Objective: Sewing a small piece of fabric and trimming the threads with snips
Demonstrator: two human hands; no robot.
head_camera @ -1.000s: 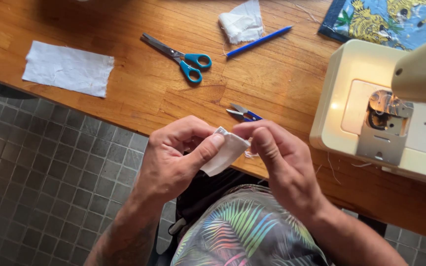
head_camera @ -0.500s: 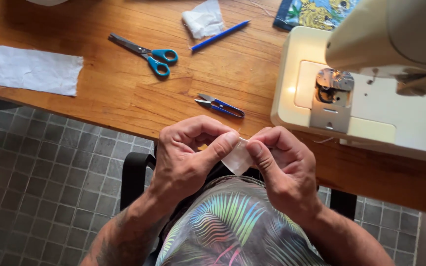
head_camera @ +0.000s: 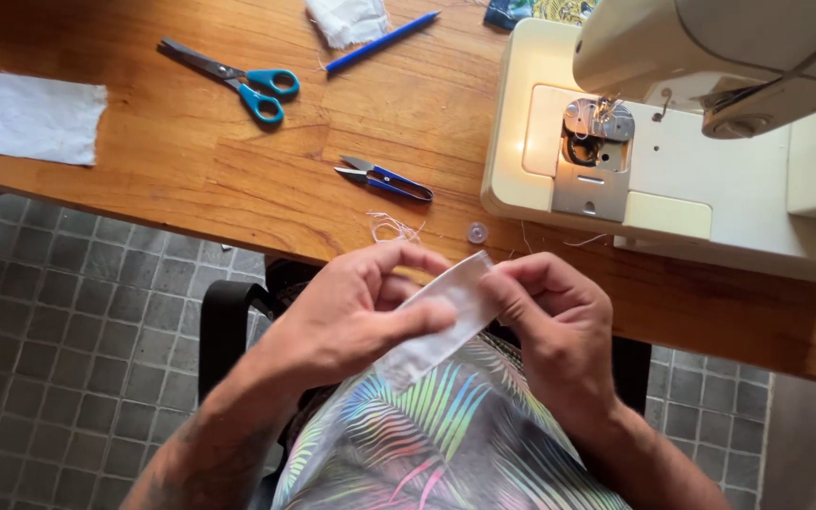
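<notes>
Both hands hold a small strip of white fabric (head_camera: 441, 321) over my lap, just in front of the wooden table's edge (head_camera: 238, 203). My left hand (head_camera: 356, 312) pinches its lower left part between thumb and fingers. My right hand (head_camera: 554, 321) pinches the upper right end. The strip slants up toward the right and its lower end lies against my patterned shorts (head_camera: 417, 434).
A cream sewing machine (head_camera: 672, 142) stands on the table at the right, lamp lit. Small blue thread snips (head_camera: 384, 177), blue-handled scissors (head_camera: 233, 77), a blue pen (head_camera: 380, 42), white cloth pieces (head_camera: 25, 113) and a clear bobbin (head_camera: 477, 232) lie on the table. Grey tiled floor (head_camera: 68, 340) at the left.
The view has shifted so the table and machine sit differently in frame. The fabric strip shows more of its length now, stretched between the two hands.
</notes>
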